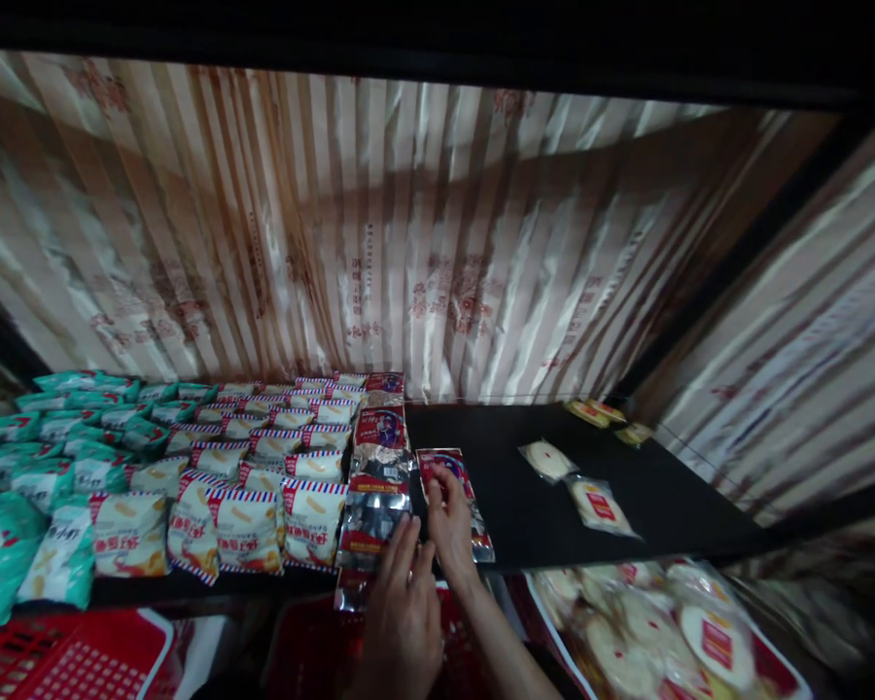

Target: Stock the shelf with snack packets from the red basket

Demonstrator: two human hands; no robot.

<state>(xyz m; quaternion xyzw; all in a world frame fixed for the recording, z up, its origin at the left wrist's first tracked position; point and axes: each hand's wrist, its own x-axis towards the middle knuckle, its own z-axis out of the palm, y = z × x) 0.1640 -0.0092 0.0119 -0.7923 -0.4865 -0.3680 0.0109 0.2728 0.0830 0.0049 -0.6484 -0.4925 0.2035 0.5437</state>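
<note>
My left hand [402,617] has its fingers stretched out over the near end of a column of shiny dark red snack packets [380,433], which lie overlapping on the black shelf. Just right of that column, my right hand [452,530] is closed, fingers bent on a single dark red snack packet [481,538]. This packet lies nearly flat, partly covered by the hand. Along the column's left side stand rows of white snack bags [313,525] with striped red-and-blue top edges.
Teal snack bags [56,564] fill the shelf's left end. Clear-wrapped round flat cakes [599,506] and small yellow packets [594,414] lie on the black shelf [521,530] to the right. Below are a red basket [80,656] and a bin of wrapped cakes [631,632]. Pleated sheeting [437,224] hangs behind.
</note>
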